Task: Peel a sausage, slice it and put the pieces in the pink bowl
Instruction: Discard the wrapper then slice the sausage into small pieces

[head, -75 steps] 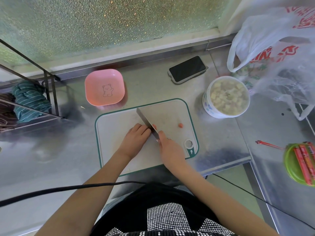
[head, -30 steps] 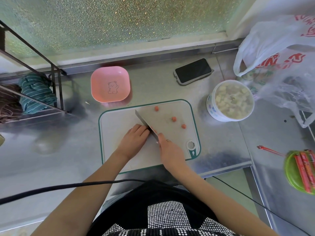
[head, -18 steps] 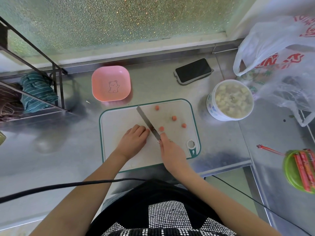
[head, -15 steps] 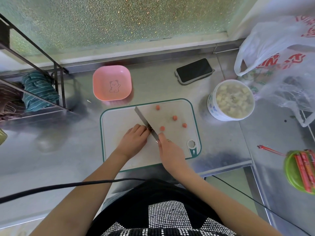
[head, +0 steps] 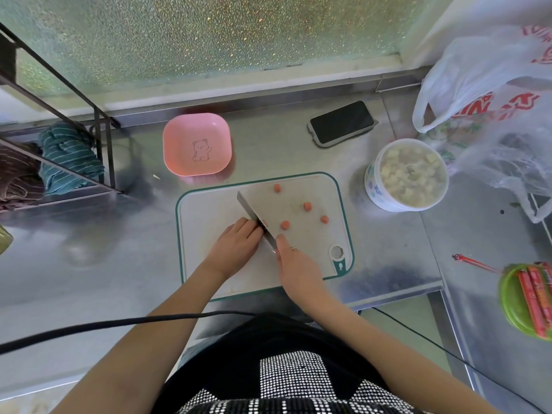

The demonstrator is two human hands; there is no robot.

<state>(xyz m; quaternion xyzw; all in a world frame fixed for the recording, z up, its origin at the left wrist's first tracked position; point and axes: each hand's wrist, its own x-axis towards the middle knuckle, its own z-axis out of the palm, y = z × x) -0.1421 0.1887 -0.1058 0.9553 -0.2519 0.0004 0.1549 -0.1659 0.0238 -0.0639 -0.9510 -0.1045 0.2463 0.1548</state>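
Nearby: phone (head: 342, 122), tub (head: 406, 174) (full), plastic bag (head: 490, 94).

- Bright, even daylight enters through the frosted window (head: 209, 40) at the top.
- Steel bench (head: 89, 264) shows soft glare and hazy reflections.
- Shadows faint, falling toward the viewer.
- Wide-angle bending at the edges; corners slightly soft, centre sharp.
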